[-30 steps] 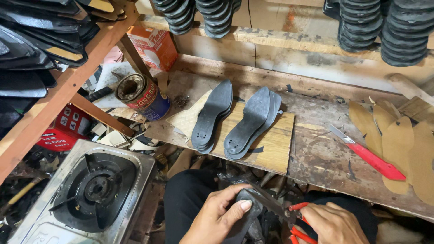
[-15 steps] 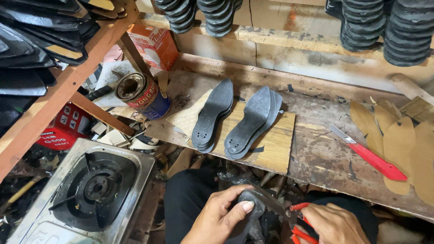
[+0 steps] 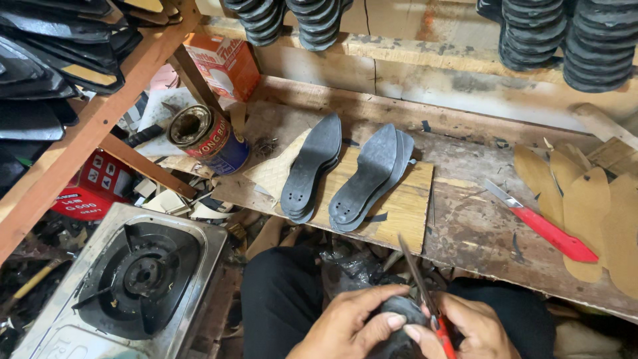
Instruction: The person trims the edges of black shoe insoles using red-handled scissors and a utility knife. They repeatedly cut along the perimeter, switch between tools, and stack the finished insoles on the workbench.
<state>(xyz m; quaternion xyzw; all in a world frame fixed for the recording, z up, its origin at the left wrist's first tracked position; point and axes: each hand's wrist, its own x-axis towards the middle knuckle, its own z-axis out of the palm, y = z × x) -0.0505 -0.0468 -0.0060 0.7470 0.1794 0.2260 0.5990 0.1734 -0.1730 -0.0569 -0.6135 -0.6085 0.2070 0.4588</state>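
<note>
I see an open tin can (image 3: 199,133) lying tilted at the left end of the workbench (image 3: 478,226), its mouth toward me — the inside looks dark and crusted, and I cannot tell what it holds. Behind it an orange carton (image 3: 224,63) leans against the wooden shelf post, closed as far as I can make out. At the lower left sits a single-burner gas stove (image 3: 126,286) with nothing on its black grate. Down at the bottom edge my two hands are close together over my lap: my left hand (image 3: 352,326) wraps around a dark rubbery sole piece (image 3: 399,312), thumb pressed on top, while my right hand (image 3: 472,329) grips red-handled scissors (image 3: 425,299), the blades pointing up and away past the piece. The piece looks black, rounded and matte, mostly hidden by my fingers. On the wooden board (image 3: 405,206) lie two stacks of black insoles (image 3: 342,176) side by side; a red-handled knife (image 3: 541,223) rests to the right near tan cut-outs (image 3: 585,206).
</note>
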